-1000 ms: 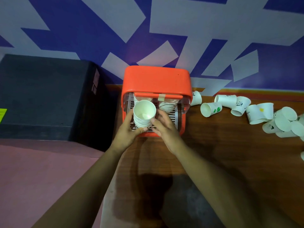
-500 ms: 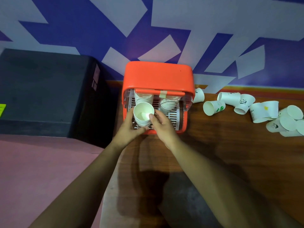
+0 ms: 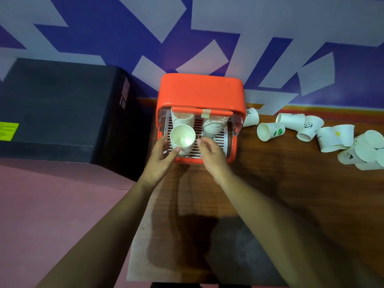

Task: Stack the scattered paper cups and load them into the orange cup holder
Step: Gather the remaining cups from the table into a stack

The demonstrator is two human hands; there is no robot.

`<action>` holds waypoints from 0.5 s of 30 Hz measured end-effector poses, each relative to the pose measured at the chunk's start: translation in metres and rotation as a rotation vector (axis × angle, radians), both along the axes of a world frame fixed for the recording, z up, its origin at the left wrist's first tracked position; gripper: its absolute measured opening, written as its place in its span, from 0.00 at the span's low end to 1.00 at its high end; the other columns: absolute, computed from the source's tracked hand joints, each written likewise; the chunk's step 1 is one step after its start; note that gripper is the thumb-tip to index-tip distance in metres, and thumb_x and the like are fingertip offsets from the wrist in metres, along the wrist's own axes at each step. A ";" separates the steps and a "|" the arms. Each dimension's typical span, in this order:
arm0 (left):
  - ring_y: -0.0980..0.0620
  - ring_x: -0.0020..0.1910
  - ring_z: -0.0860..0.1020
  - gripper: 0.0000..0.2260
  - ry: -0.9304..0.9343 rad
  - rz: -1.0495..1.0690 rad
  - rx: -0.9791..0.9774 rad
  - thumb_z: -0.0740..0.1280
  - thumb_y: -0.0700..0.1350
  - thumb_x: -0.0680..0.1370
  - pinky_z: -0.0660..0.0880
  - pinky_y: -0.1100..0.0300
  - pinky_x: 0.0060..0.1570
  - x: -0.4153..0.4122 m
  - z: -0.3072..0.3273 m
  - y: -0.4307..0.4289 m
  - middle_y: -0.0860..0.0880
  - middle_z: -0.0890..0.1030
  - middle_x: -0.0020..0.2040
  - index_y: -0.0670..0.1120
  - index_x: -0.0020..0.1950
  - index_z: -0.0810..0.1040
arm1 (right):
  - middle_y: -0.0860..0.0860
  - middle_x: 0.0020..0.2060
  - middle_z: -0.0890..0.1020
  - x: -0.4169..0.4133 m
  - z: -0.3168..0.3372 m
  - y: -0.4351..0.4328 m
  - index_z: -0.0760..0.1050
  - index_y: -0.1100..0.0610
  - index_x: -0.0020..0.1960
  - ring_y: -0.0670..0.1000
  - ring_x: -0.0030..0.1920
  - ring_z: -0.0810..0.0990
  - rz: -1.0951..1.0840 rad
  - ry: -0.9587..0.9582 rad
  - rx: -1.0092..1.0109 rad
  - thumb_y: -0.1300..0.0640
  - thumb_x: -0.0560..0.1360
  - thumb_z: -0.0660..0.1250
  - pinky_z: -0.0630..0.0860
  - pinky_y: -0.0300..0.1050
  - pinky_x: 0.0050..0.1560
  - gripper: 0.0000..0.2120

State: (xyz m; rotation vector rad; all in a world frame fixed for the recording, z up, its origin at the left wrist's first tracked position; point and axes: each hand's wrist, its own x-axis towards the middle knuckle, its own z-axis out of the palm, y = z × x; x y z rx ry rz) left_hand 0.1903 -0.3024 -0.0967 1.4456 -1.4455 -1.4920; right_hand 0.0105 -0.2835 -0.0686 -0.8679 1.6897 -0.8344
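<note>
While the stack of cups [image 3: 182, 140] is sitting upright on the front-left grille of the orange cup holder [image 3: 200, 94], I am touching its base with my left hand [image 3: 160, 159]; my right hand [image 3: 212, 154] is hovering open beside, ready to steady it before letting go.

both arms extended forward, left hand [image 3: 161, 157] fingers curled, right hand [image 3: 212, 153] loosely spread

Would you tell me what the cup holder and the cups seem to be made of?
Cup holder: apparently moulded plastic, smooth orange with rounded corners and a soft sheen. Stacked cups: likely paper, matte white with thin rolled rims. Table: wood-look, dark grained brown, possibly laminate.
</note>
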 end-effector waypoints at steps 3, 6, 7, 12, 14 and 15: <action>0.62 0.58 0.76 0.16 -0.200 0.098 0.044 0.69 0.53 0.80 0.73 0.62 0.61 0.001 0.002 0.023 0.48 0.74 0.66 0.53 0.65 0.70 | 0.51 0.65 0.78 -0.027 0.009 0.023 0.73 0.56 0.69 0.49 0.64 0.76 0.072 0.152 -0.013 0.50 0.81 0.63 0.70 0.40 0.60 0.19; 0.57 0.50 0.78 0.11 -0.359 0.003 0.098 0.69 0.49 0.80 0.75 0.58 0.54 -0.013 0.009 0.045 0.47 0.78 0.59 0.47 0.60 0.73 | 0.50 0.63 0.78 -0.070 0.013 0.050 0.74 0.54 0.68 0.50 0.64 0.76 0.147 0.349 0.027 0.50 0.80 0.63 0.72 0.44 0.61 0.18; 0.55 0.48 0.78 0.10 -0.374 -0.061 0.140 0.68 0.46 0.81 0.74 0.62 0.50 -0.023 0.017 0.050 0.48 0.79 0.55 0.44 0.59 0.75 | 0.50 0.64 0.77 -0.088 0.013 0.058 0.73 0.53 0.68 0.50 0.65 0.76 0.152 0.412 0.058 0.50 0.80 0.64 0.72 0.45 0.62 0.18; 0.54 0.45 0.80 0.05 -0.353 -0.359 0.105 0.70 0.45 0.80 0.72 0.73 0.40 -0.097 0.036 0.054 0.53 0.82 0.45 0.46 0.50 0.76 | 0.53 0.71 0.71 -0.183 0.017 0.083 0.68 0.54 0.73 0.53 0.70 0.70 0.257 0.635 0.197 0.48 0.80 0.63 0.69 0.49 0.67 0.23; 0.49 0.48 0.80 0.08 -0.364 -0.405 0.073 0.70 0.49 0.79 0.73 0.61 0.46 -0.136 0.037 0.044 0.49 0.82 0.48 0.46 0.51 0.76 | 0.53 0.72 0.69 -0.218 0.016 0.083 0.67 0.55 0.74 0.54 0.71 0.69 0.264 0.697 0.214 0.48 0.80 0.63 0.69 0.50 0.68 0.24; 0.48 0.49 0.80 0.09 -0.374 -0.430 0.048 0.70 0.50 0.79 0.73 0.58 0.48 -0.158 0.037 0.038 0.49 0.81 0.49 0.47 0.52 0.75 | 0.54 0.72 0.69 -0.236 0.016 0.081 0.66 0.55 0.74 0.54 0.71 0.69 0.258 0.727 0.218 0.48 0.80 0.63 0.69 0.51 0.68 0.25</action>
